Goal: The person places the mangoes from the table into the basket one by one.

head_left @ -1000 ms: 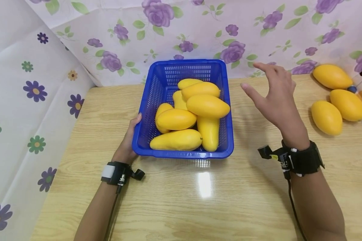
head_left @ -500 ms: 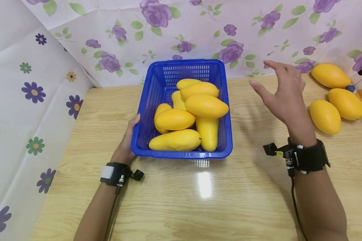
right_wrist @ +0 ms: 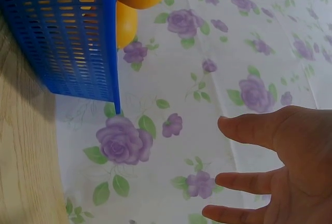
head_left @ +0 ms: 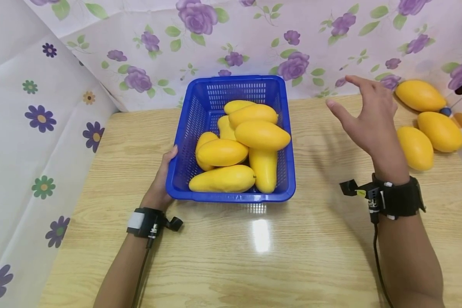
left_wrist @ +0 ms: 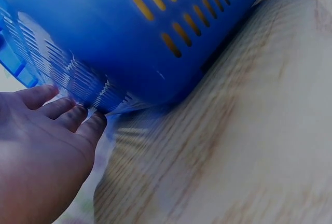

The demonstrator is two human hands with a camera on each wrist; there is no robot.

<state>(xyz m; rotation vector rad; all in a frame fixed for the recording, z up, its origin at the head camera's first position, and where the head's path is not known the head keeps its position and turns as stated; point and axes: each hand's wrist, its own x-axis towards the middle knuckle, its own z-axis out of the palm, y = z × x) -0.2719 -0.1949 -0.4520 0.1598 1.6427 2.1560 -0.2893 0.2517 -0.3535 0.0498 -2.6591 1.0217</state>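
Observation:
A blue plastic basket (head_left: 231, 197) with slotted walls stands on the wooden table and holds several yellow mangoes (head_left: 262, 135). My left hand (head_left: 159, 182) is at the basket's left side, thumb at the rim. In the left wrist view the fingers (left_wrist: 67, 115) extend fairly straight, their tips against the slotted wall. To the right of the basket, my right hand (head_left: 373, 119) hovers over the table with thumb and fingers spread and nothing between them. The right wrist view shows the same spread fingers (right_wrist: 244, 182), apart from the basket.
Three more mangoes (head_left: 440, 131) lie at the table's right end, just beyond my right wrist, near a small blue round thing (head_left: 445, 111). A flowered sheet (head_left: 231, 38) hangs along the back, another (head_left: 42, 171) along the left. Black camera straps sit on both wrists.
My right hand has moved right, away from the basket and closer to the loose mangoes, its fingers still spread. The left hand and the basket keep their places.

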